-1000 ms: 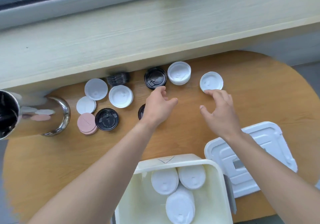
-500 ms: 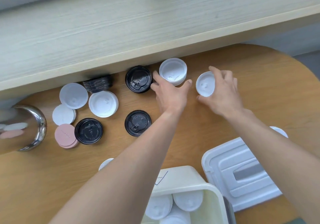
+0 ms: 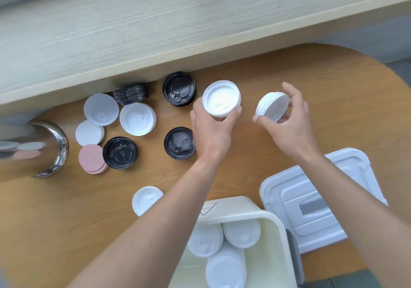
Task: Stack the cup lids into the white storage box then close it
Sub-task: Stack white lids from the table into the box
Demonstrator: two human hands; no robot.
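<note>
A: Head view, change noted?
B: The small white lid stack (image 3: 221,102) has been gripped by the left hand (image 3: 211,129); a tilted white lid (image 3: 271,107), previously flat on the surface (image 3: 289,65), is pinched by the right hand (image 3: 289,123).
A: Consequence?
B: Transfer to the open white storage box (image 3: 273,218), near the body, is judged imminent.
</note>
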